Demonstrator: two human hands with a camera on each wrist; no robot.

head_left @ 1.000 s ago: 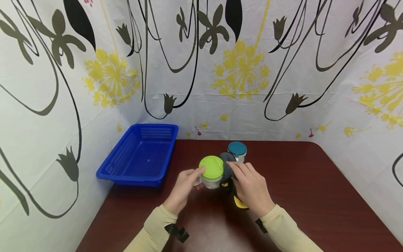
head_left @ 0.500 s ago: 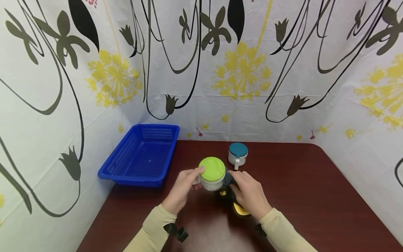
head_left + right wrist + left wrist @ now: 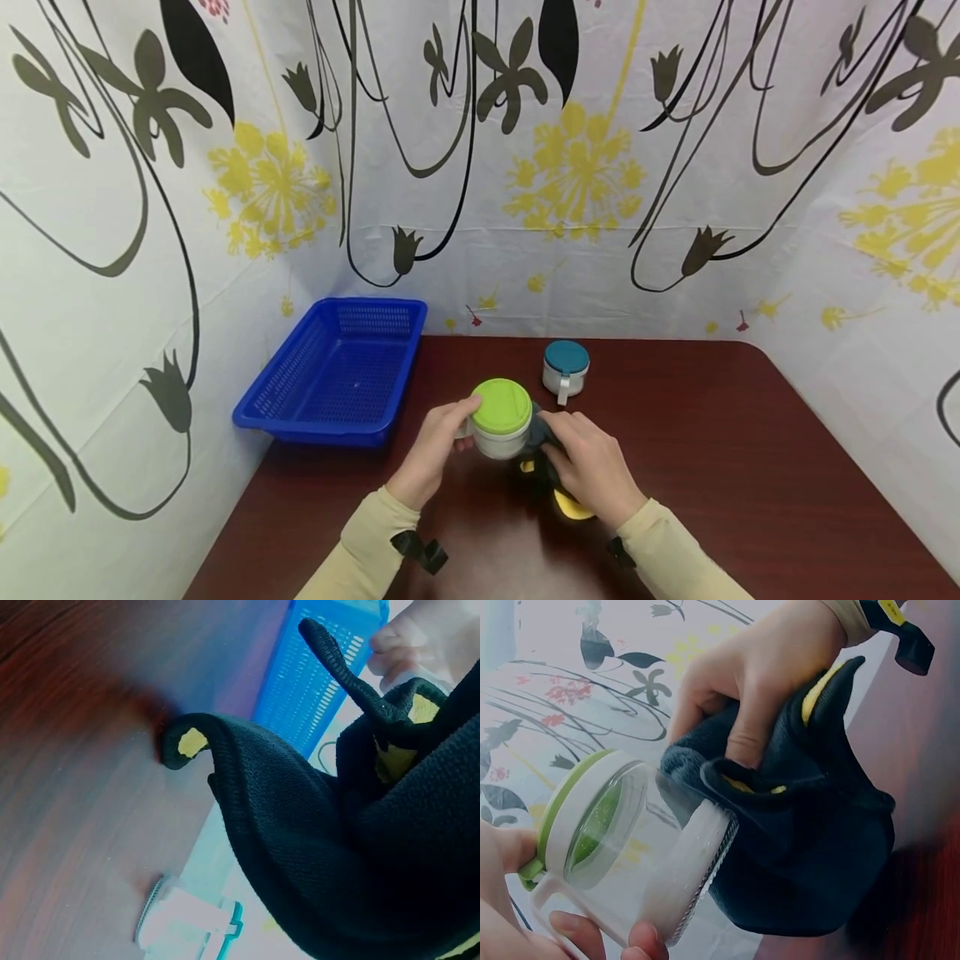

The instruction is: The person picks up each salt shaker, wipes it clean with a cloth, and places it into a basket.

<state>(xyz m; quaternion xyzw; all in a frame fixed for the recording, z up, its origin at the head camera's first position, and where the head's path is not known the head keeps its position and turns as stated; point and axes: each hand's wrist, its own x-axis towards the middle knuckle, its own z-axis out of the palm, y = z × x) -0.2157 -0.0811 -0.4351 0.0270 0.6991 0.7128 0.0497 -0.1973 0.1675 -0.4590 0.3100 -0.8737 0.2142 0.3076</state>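
Note:
My left hand [image 3: 426, 457] grips a clear glass jar [image 3: 501, 423] by its white handle, thumb at the edge of the bright green lid [image 3: 570, 791]. The jar is held over the table, and a white layer shows at its bottom end in the left wrist view. My right hand [image 3: 600, 468] holds a bunched dark grey cloth [image 3: 802, 855] with a yellow underside. The cloth lies against the jar's right side and base, and its loose end hangs below the hand. In the right wrist view the cloth covers much of the scene.
A second jar [image 3: 564, 383] with a teal lid [image 3: 567, 357] and white handle stands on the dark red-brown table [image 3: 720, 450], behind my right hand. A blue perforated basket [image 3: 247, 408] sits at the back left. A patterned cloth screen [image 3: 480, 192] encloses the back and sides.
My right hand and the cloth have moved slightly down along the jar's side, uncovering the teal-lidded jar behind. My left hand keeps its hold on the green-lidded jar.

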